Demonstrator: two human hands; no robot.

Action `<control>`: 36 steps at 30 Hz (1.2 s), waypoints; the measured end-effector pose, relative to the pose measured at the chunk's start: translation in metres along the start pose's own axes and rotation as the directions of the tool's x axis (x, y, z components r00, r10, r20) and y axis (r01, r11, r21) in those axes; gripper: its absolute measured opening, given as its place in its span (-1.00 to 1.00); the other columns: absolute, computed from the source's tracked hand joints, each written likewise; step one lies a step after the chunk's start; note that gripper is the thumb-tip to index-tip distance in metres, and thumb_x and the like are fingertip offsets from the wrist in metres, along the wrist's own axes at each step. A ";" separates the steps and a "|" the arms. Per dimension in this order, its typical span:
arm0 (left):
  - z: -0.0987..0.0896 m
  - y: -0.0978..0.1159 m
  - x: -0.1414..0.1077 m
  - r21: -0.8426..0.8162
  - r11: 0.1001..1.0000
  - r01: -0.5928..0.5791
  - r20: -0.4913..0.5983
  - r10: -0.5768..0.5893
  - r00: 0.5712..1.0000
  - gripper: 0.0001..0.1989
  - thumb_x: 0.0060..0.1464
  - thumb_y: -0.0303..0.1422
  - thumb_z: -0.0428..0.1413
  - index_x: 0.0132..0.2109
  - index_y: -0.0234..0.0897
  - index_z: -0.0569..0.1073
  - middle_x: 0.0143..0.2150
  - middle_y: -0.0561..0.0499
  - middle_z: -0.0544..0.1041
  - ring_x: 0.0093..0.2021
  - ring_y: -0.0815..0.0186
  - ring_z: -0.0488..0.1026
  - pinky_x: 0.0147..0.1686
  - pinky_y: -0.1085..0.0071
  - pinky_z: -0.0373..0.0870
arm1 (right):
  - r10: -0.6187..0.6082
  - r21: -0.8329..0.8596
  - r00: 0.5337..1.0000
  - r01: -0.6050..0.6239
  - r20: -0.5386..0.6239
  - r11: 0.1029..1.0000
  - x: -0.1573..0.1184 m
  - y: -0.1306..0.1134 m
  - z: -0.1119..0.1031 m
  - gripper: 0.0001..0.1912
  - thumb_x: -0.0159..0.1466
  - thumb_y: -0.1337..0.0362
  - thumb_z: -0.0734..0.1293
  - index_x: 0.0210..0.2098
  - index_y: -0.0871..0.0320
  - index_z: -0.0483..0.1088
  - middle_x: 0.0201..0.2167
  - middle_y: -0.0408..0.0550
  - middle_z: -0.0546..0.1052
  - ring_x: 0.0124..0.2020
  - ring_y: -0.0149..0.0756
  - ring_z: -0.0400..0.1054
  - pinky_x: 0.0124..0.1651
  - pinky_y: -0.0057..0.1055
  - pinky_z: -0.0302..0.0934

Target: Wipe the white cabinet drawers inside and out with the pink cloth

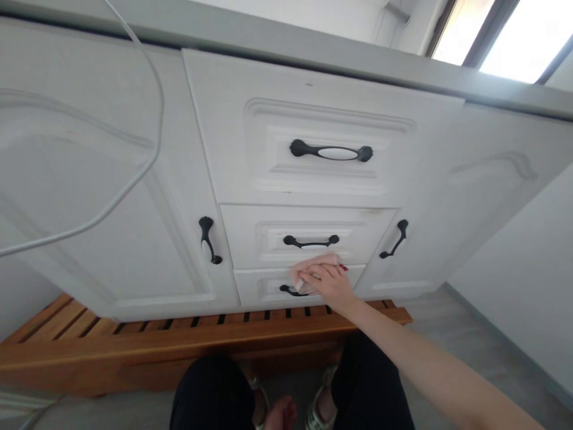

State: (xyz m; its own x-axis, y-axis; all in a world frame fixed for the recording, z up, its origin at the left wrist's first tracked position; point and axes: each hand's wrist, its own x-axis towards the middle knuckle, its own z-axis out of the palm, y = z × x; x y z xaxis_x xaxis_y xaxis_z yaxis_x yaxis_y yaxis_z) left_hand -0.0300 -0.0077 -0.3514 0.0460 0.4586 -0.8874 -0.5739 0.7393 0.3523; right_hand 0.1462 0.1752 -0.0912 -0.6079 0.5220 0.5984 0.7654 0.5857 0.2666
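My right hand (330, 285) grips a folded pale pink cloth (313, 263) and presses it against the white drawer fronts. The cloth lies across the seam between the middle drawer (242, 236) and the bottom drawer (248, 286). It covers part of the bottom drawer's black handle (289, 290), while the middle drawer's handle (311, 242) is just above. A bit of red shows at the fingers. Low between my knees, my left hand (281, 413) is partly in view, with its fingers curled in and nothing visible in them.
The top drawer handle (331, 150) and the door handles at left (209, 240) and right (394, 239) stick out. A white cable (156, 143) hangs across the left door (80, 161). Below the cabinet runs a slatted wooden bench (188, 340), close to my knees.
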 end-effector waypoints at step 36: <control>0.149 0.152 -0.122 -0.489 0.852 -0.185 0.277 0.353 0.894 -0.76 0.13 -0.67 0.04 -0.29 -0.23 0.44 -0.28 0.08 0.57 -0.23 0.42 0.56 -0.27 0.44 0.44 | 0.884 0.683 0.402 -0.717 0.237 0.143 -0.161 -0.044 -0.129 -0.63 0.28 0.09 0.30 0.05 -0.20 0.52 -0.01 -0.01 0.57 0.00 0.09 0.48 0.04 0.05 0.44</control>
State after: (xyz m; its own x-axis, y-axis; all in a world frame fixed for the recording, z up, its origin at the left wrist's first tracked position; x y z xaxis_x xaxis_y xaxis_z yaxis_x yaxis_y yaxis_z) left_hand -0.0016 0.1222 -0.1450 0.0649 0.8071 -0.5868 -0.8977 0.3041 0.3189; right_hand 0.2374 -0.0146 -0.1024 0.3826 0.8748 0.2972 0.4004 0.1328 -0.9066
